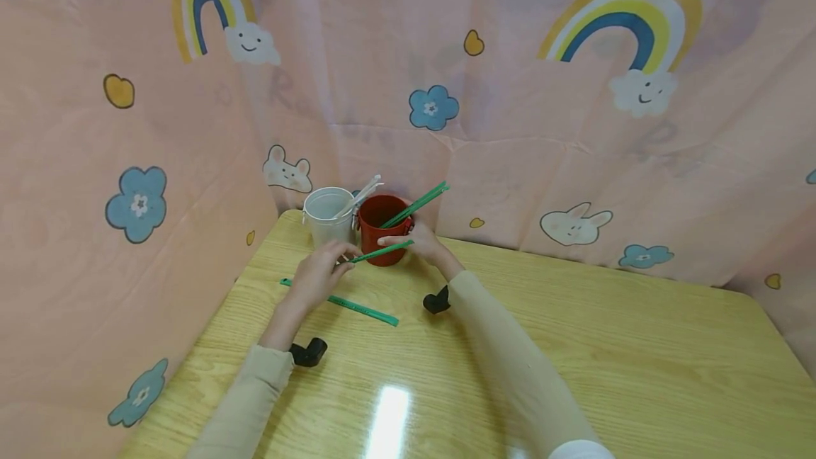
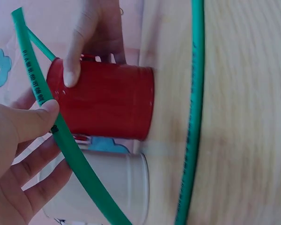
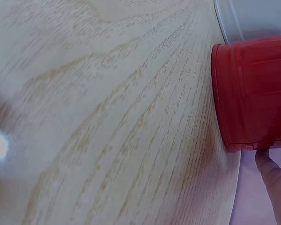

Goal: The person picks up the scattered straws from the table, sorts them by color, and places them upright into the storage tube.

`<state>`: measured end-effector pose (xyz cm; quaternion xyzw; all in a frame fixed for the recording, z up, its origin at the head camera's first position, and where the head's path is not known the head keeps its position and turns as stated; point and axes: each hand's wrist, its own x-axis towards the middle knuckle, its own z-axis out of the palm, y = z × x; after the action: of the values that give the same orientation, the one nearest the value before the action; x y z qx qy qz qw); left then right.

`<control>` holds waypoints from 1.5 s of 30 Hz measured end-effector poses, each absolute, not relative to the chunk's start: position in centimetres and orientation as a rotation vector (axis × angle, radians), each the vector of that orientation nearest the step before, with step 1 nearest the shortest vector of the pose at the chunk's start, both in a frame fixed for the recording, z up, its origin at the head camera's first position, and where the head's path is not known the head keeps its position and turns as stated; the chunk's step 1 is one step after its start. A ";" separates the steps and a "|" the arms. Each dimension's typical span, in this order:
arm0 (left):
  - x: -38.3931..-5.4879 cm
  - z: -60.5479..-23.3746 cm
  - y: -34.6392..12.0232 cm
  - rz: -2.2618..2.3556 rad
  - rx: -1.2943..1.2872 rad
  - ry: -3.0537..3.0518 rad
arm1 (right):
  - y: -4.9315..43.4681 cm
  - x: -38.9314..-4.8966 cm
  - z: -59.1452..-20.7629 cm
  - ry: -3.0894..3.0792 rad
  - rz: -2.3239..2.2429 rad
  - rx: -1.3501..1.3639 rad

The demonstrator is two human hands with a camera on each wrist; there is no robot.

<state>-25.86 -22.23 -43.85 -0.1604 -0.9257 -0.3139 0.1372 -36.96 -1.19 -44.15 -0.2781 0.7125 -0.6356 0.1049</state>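
Observation:
Thumb and fingers of my left hand pinch a green wrapped straw, printed with dark characters. It slants in front of the red bucket, below the rim in the head view. My right hand holds that bucket at its right side, the thumb lying on the wall near the rim. Green straws lean out of the red bucket. A second green wrapped straw lies on the table under my left forearm. In the right wrist view only a few right-hand fingers show.
Close against the red bucket's left stands a white bucket with white straws leaning in it. Both buckets stand at the wooden table's back left, near a patterned pink cloth. Black wrist mounts sit by the forearms.

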 end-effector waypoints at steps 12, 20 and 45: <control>-25.9 -42.1 -20.5 -1.088 -0.469 -2.440 | -1.5 -37.2 -44.8 2.124 -1.873 -0.756; -26.2 -40.7 -19.4 -1.201 -0.412 -2.321 | -1.2 -37.2 -44.6 2.103 -1.861 -0.751; -27.8 -37.4 -16.2 -1.280 -0.410 -2.005 | -1.5 -39.0 -47.0 2.135 -1.883 -0.796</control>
<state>-27.77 -16.16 -37.37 -0.1587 -0.7763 -0.4956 0.3557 -38.95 -1.52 -46.96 -0.2682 0.7191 -0.6344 0.0925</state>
